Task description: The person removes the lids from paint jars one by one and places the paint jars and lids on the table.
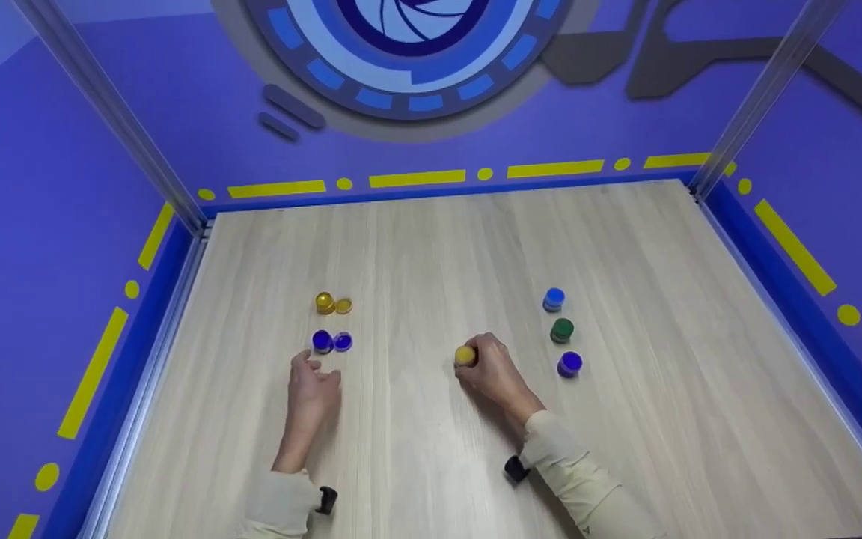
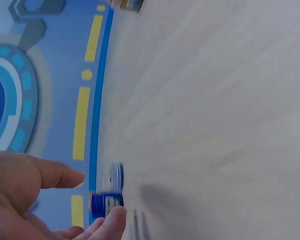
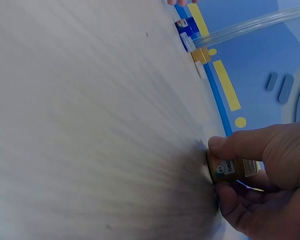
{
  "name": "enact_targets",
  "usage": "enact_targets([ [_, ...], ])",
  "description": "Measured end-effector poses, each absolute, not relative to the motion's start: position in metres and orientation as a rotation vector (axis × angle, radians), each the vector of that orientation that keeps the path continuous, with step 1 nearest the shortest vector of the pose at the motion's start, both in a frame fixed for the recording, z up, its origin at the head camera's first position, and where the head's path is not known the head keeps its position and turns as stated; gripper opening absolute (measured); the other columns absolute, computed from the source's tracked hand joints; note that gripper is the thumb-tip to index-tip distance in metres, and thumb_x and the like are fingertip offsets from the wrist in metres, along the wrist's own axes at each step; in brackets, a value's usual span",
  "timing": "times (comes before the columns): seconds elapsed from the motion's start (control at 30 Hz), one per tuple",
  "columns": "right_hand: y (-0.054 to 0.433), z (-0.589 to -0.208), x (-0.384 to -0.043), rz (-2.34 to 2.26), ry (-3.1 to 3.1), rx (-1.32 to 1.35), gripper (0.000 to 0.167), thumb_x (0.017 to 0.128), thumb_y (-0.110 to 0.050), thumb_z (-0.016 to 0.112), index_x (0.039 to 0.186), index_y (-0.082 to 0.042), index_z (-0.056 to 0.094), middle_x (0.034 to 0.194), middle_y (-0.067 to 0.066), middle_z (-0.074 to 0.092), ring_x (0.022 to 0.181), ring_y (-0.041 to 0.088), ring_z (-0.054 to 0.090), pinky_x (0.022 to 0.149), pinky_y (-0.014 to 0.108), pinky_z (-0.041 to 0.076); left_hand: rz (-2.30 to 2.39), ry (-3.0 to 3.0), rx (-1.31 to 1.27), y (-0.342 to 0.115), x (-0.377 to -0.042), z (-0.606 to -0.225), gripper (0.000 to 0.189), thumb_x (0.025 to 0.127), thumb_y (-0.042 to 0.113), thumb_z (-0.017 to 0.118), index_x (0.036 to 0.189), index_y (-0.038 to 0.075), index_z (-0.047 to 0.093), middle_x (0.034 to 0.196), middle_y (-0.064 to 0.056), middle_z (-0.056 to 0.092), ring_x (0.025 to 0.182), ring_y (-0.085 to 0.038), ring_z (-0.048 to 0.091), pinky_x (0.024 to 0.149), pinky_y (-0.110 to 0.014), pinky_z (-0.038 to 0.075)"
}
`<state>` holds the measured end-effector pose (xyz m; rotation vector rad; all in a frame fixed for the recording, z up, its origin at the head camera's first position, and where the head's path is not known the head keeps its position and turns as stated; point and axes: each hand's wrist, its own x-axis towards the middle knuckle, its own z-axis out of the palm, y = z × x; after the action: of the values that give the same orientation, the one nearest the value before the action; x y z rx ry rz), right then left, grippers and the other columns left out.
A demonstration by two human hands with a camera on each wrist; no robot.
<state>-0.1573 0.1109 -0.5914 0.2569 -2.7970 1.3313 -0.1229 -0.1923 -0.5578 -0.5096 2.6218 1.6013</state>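
Observation:
My right hand [image 1: 497, 372] grips a small yellow paint jar [image 1: 465, 355] between thumb and fingers at the middle of the table. In the right wrist view its labelled side [image 3: 226, 169] shows, with the jar's base close to the tabletop. My left hand [image 1: 313, 391] has its thumb and fingers spread apart with nothing between them. Just beyond its fingertips stands an uncapped purple-blue paint jar [image 1: 322, 341], its round lid [image 1: 343, 341] lying beside it; the left wrist view shows the same jar [image 2: 106, 204] past the fingers.
Behind the purple-blue jar is an open gold jar [image 1: 325, 302] with its lid [image 1: 344, 305] alongside. To the right, a light blue jar [image 1: 554, 299], a green jar [image 1: 562, 330] and a purple jar [image 1: 569, 364] form a row. Printed panels [image 1: 431, 153] border the wooden table [image 1: 431, 254].

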Motion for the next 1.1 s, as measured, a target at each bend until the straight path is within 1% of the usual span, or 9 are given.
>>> enact_targets([
  [0.07, 0.109, -0.592, -0.154, 1.318, -2.804, 0.286, 0.028, 0.077, 0.0, 0.084, 0.097, 0.001, 0.065, 0.094, 0.007, 0.059, 0.088, 0.02, 0.057, 0.078, 0.038, 0.052, 1.612, 2.66, -0.461, -0.18, -0.116, -0.559, 0.062, 0.098, 0.002, 0.062, 0.149, -0.014, 0.031, 0.129, -0.028, 0.051, 0.108, -0.036, 0.06, 0.087, -0.045, 0.052],
  [0.13, 0.107, -0.592, -0.15, 1.313, -2.814, 0.311, 0.028, 0.077, 0.0, 0.084, 0.096, -0.001, 0.064, 0.094, 0.005, 0.059, 0.087, 0.019, 0.057, 0.077, 0.037, 0.052, 1.61, 2.681, -0.402, -0.167, -0.11, -0.561, 0.058, 0.096, 0.001, 0.064, 0.146, -0.013, 0.037, 0.124, -0.026, 0.054, 0.103, -0.033, 0.062, 0.083, -0.042, 0.053],
  [0.23, 0.104, -0.592, -0.145, 1.31, -2.838, 0.34, 0.028, 0.078, 0.0, 0.083, 0.097, -0.002, 0.063, 0.094, 0.003, 0.059, 0.086, 0.017, 0.056, 0.076, 0.035, 0.052, 1.603, 2.664, -0.318, -0.151, -0.102, -0.564, 0.058, 0.096, 0.001, 0.066, 0.145, -0.012, 0.038, 0.123, -0.024, 0.055, 0.103, -0.03, 0.061, 0.083, -0.041, 0.053],
  [0.33, 0.102, -0.591, -0.139, 1.295, -2.871, 0.369, 0.028, 0.078, -0.001, 0.082, 0.098, -0.004, 0.062, 0.094, 0.001, 0.059, 0.086, 0.015, 0.056, 0.076, 0.033, 0.052, 1.622, 2.638, -0.233, -0.137, -0.095, -0.568, 0.06, 0.094, 0.0, 0.068, 0.145, -0.012, 0.038, 0.123, -0.024, 0.054, 0.103, -0.031, 0.06, 0.085, -0.044, 0.052],
  [0.47, 0.101, -0.59, -0.132, 1.242, -2.906, 0.424, 0.029, 0.079, -0.004, 0.084, 0.1, -0.006, 0.063, 0.094, 0.0, 0.06, 0.087, 0.014, 0.057, 0.077, 0.034, 0.053, 1.595, 2.665, -0.091, -0.121, -0.09, -0.574, 0.057, 0.091, -0.001, 0.07, 0.141, -0.012, 0.044, 0.12, -0.022, 0.056, 0.102, -0.03, 0.061, 0.088, -0.045, 0.053],
  [0.6, 0.1, -0.59, -0.126, 1.238, -2.921, 0.467, 0.031, 0.081, -0.008, 0.085, 0.103, -0.006, 0.064, 0.096, 0.0, 0.062, 0.09, 0.014, 0.059, 0.08, 0.035, 0.054, 1.521, 2.708, 0.058, -0.111, -0.086, -0.578, 0.051, 0.09, -0.002, 0.071, 0.136, -0.011, 0.051, 0.117, -0.019, 0.058, 0.099, -0.026, 0.06, 0.086, -0.042, 0.054],
  [0.73, 0.098, -0.591, -0.119, 1.253, -2.911, 0.51, 0.032, 0.08, -0.009, 0.086, 0.102, -0.006, 0.064, 0.096, 0.0, 0.062, 0.089, 0.014, 0.059, 0.081, 0.036, 0.053, 1.507, 2.721, 0.207, -0.103, -0.082, -0.584, 0.046, 0.089, -0.005, 0.073, 0.131, -0.009, 0.055, 0.114, -0.016, 0.06, 0.098, -0.027, 0.06, 0.084, -0.039, 0.054],
  [0.9, 0.098, -0.593, -0.113, 1.228, -2.867, 0.57, 0.033, 0.078, -0.012, 0.088, 0.1, -0.007, 0.064, 0.093, 0.0, 0.063, 0.086, 0.013, 0.058, 0.078, 0.034, 0.053, 1.569, 2.688, 0.36, -0.094, -0.081, -0.589, 0.046, 0.085, -0.01, 0.074, 0.127, -0.011, 0.057, 0.11, -0.017, 0.06, 0.097, -0.031, 0.062, 0.083, -0.038, 0.056],
  [1.1, 0.097, -0.593, -0.107, 1.234, -2.857, 0.643, 0.032, 0.08, -0.011, 0.088, 0.101, -0.007, 0.065, 0.091, -0.002, 0.06, 0.081, 0.01, 0.055, 0.072, 0.03, 0.05, 1.518, 2.724, 0.468, -0.085, -0.08, -0.59, 0.048, 0.081, -0.014, 0.074, 0.125, -0.011, 0.056, 0.106, -0.015, 0.059, 0.093, -0.027, 0.061, 0.079, -0.034, 0.055],
])
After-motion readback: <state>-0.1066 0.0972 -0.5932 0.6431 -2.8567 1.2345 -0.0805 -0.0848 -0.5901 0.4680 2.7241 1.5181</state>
